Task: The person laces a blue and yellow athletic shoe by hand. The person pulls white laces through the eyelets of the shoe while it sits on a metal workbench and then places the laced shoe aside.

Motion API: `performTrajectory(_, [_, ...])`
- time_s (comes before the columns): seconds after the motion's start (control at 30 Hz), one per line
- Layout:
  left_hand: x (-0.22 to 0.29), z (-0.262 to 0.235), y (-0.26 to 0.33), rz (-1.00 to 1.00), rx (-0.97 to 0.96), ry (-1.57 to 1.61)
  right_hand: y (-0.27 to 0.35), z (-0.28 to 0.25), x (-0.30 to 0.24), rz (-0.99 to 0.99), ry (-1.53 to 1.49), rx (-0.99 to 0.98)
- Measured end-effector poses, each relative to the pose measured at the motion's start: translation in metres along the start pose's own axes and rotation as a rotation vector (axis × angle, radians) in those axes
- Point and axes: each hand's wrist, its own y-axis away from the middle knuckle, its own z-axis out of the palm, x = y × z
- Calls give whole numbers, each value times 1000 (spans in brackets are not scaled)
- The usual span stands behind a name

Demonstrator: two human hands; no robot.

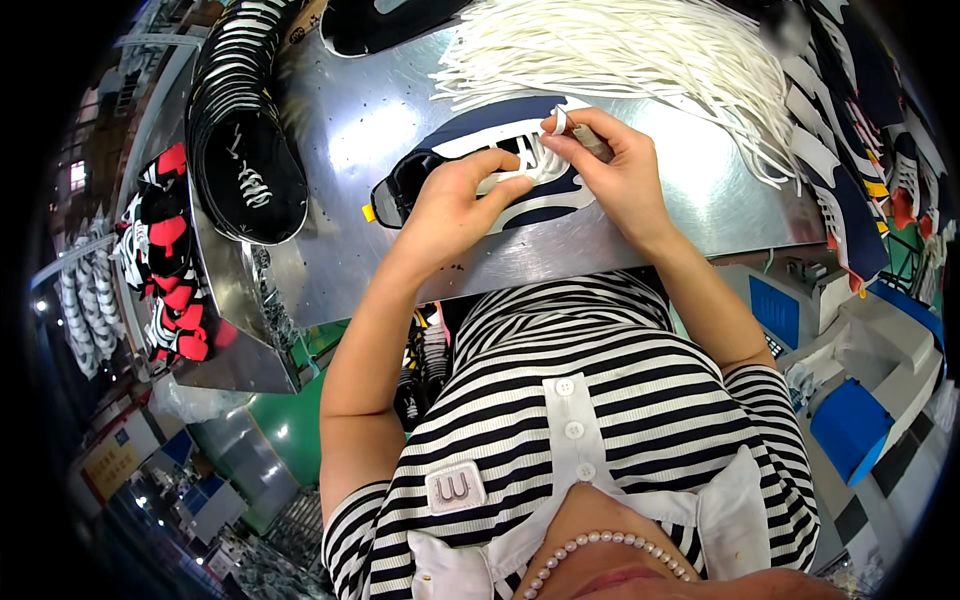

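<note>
On the metal table before me lies a navy-and-white shoe upper (470, 135), its dark heel opening to the left and a small yellow tab at that end. White lacing crosses its middle. My left hand (455, 208) rests on the upper, index finger and thumb closing on the white eyelet strip beside the lacing. At the far edge of the lacing, my right hand (615, 165) pinches a looped white shoelace (559, 121) between thumb and index finger. A short tool with a tan, rounded handle (592, 142) is also tucked in that hand; its tip is hidden.
A big heap of loose white shoelaces (610, 50) lies beyond the upper. Black laced uppers are stacked in a long row (245, 170) at the left. More navy-and-white uppers (840, 190) hang over the right side, and red-black-white pieces (170, 250) sit lower left.
</note>
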Motion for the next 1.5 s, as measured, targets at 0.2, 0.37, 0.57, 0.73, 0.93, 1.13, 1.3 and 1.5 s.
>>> performTrajectory(0.2, [-1, 19, -6, 38, 141, -182, -1, -6, 4, -48, 75, 16])
performTrajectory(0.37, [-1, 19, -4, 130, 210, -274, 39, -18, -25, 62, 206, -41])
performTrajectory(0.57, [-6, 20, -3, 220, 251, -274, 55, -15, -10, 158, 241, -172])
performTrajectory(0.73, [-6, 23, -4, 282, 269, -269, 48, -17, -8, 229, 169, -189])
performTrajectory(0.93, [-2, 38, 9, 370, 330, -293, 42, -8, -13, 286, 159, -186])
performTrajectory(1.13, [-2, 39, 15, 450, 332, -333, 39, -6, -7, 261, 272, -254])
performTrajectory(1.3, [-3, 31, 30, 487, 331, -461, 40, -76, -45, 234, 699, -238])
performTrajectory(1.5, [4, 39, 27, 589, 335, -450, 23, -8, -49, -531, 648, -261])
